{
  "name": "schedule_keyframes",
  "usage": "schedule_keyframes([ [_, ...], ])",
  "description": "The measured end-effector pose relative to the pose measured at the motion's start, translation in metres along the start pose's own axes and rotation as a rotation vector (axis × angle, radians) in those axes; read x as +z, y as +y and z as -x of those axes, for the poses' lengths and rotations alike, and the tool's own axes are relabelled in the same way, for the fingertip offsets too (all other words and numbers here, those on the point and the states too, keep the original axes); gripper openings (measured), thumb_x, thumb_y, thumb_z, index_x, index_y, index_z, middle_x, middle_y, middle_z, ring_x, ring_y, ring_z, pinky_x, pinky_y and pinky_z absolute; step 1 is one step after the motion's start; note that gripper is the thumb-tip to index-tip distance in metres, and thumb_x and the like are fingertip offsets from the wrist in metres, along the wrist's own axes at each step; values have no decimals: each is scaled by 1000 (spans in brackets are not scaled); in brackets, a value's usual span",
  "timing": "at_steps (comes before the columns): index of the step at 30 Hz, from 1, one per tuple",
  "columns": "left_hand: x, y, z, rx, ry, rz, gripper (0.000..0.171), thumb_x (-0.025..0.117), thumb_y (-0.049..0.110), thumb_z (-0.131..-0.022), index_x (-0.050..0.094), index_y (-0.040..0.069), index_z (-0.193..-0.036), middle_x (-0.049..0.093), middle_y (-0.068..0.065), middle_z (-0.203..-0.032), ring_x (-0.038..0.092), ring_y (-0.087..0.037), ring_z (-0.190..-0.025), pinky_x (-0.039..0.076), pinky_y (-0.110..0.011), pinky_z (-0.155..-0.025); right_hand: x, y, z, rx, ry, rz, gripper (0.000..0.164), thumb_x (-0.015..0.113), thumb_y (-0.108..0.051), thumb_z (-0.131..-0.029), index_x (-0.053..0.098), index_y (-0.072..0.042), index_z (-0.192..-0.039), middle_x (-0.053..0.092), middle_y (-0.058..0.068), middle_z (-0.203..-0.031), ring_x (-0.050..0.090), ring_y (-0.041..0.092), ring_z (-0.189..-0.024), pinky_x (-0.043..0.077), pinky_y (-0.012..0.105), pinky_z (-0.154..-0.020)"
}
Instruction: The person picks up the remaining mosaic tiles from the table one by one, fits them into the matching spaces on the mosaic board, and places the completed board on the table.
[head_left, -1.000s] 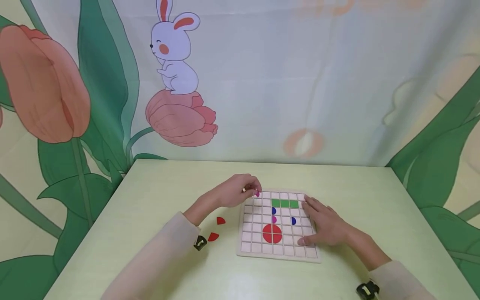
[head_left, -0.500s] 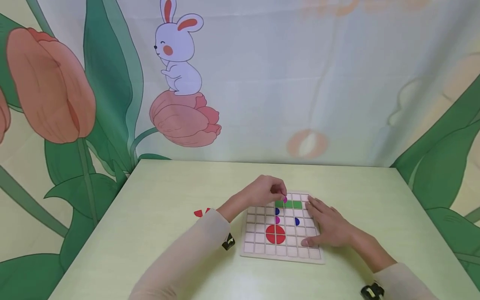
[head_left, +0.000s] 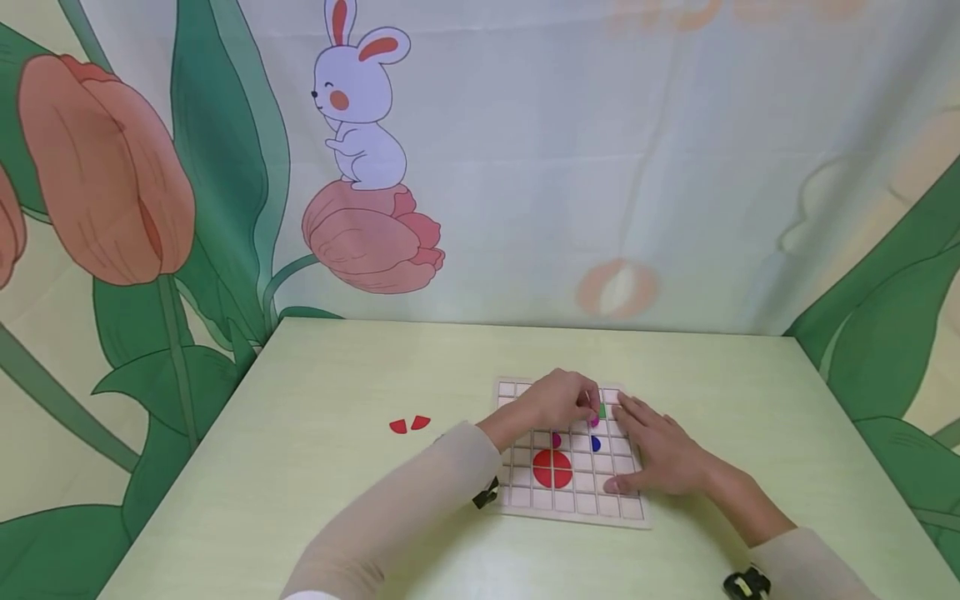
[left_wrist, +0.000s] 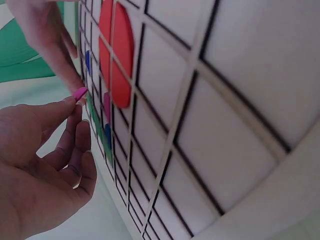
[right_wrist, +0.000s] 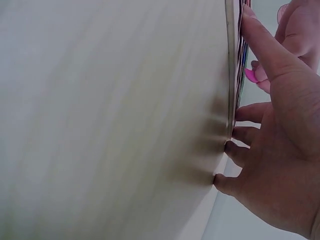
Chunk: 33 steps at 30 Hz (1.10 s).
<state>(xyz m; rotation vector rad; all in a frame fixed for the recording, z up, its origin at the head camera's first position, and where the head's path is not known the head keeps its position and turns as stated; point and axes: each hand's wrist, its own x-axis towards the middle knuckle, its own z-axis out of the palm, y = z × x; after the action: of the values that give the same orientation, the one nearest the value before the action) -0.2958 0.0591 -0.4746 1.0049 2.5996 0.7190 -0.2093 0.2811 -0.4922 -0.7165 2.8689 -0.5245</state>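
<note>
A table (head_left: pixel 712 375) bears a grid board (head_left: pixel 542 498). At the board's 3 o'clock edge rests the right hand (head_left: pixel 663 454), fingers spread, grasping nothing. Over its 12 o'clock part, the left hand (head_left: pixel 555 400) pinches with thumb and finger. A red circle (head_left: pixel 543 477) lies toward 7 o'clock. In that pinch is a pink piece (head_left: pixel 595 421), at the right hand's 10 o'clock.
</note>
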Motion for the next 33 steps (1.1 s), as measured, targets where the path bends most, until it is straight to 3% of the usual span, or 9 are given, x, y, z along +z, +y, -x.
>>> schedule_keyframes([
  [8, 7, 0, -5, 14, 1, -36, 4, 73, 21, -102, 74, 21, -99, 65, 11, -85, 57, -8, -80, 47, -19, -74, 2, 2, 0, 25, -11, -8, 124, 80, -73, -78, 33, 6, -161, 20, 25, -172, 21, 50, -156, 23, 80, -114],
  [16, 6, -1, -6, 39, -33, -14, 6, 72, 17, -103, 76, 19, -98, 66, 11, -84, 57, -8, -80, 47, -18, -74, 1, 2, 1, 18, -8, -5, 124, 81, -73, -78, 34, 6, -161, 20, 25, -172, 21, 50, -156, 23, 80, -114],
  [33, 12, 0, -8, -17, -17, -60, 3, 74, 20, -102, 74, 19, -99, 65, 11, -87, 58, -7, -81, 48, -16, -75, 0, 1, 1, 22, -17, -6, 124, 80, -73, -79, 32, 6, -162, 20, 25, -172, 20, 50, -156, 22, 80, -114],
])
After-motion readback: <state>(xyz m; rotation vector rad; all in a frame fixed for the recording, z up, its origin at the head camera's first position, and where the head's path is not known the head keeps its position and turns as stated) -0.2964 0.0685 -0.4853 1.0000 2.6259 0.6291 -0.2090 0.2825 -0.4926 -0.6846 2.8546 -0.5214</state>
